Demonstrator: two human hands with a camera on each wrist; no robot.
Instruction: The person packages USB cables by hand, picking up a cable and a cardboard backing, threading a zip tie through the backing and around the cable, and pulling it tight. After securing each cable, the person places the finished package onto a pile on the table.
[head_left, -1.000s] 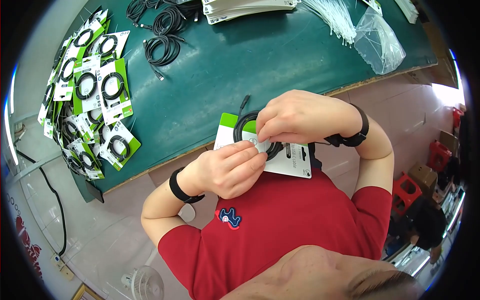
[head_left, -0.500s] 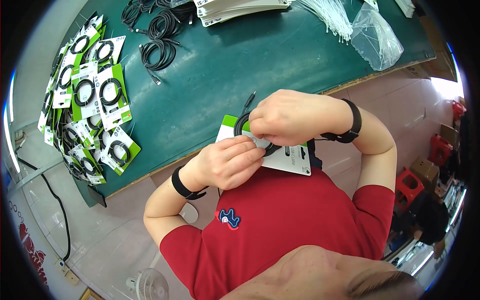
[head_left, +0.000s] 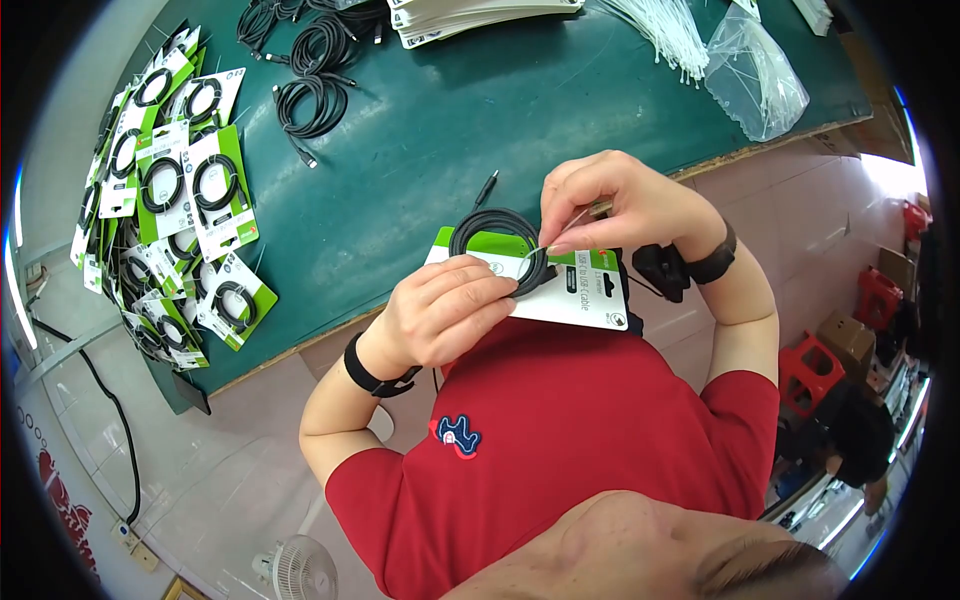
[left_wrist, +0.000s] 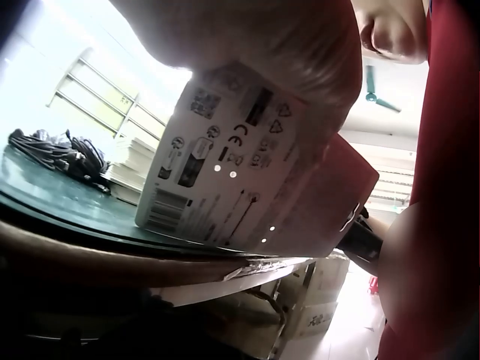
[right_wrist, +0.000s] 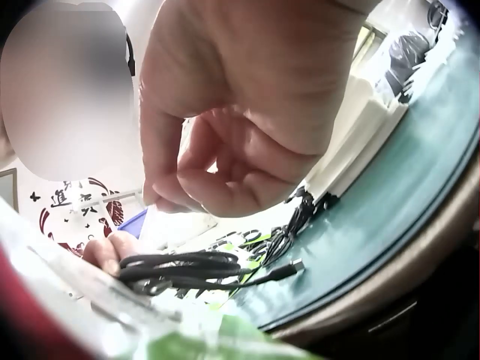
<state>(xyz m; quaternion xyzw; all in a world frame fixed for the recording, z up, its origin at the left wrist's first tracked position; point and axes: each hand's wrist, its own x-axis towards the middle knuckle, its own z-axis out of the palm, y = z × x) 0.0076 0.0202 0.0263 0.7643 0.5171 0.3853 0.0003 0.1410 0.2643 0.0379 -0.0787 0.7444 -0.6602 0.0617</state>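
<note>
My left hand (head_left: 450, 310) grips the lower left side of a white and green packaging card (head_left: 595, 305) with a coiled black USB cable (head_left: 478, 222) lying on it. One plug of the cable sticks out past the card's top edge. At the coil's right side, my right hand (head_left: 622, 205) pinches a thin white cable tie (head_left: 573, 220) between thumb and fingers; the tie runs down to the coil. The left wrist view shows the printed back of the card (left_wrist: 225, 180), tilted over the table edge. Part of the coil (right_wrist: 180, 270) shows below my right hand in the right wrist view.
Cards with cables fastened on them (head_left: 215, 190) lie heaped at the table's left end. Loose coiled cables (head_left: 320, 95), a stack of cards (head_left: 480, 18), a bundle of white ties (head_left: 660, 40) and a clear bag (head_left: 760, 90) lie along the far side of the green table (head_left: 400, 170).
My right hand has pulled up and right from the coil, its fingers lifting, and the white tie now shows between them. More of the coil is visible. My left hand keeps its grip.
</note>
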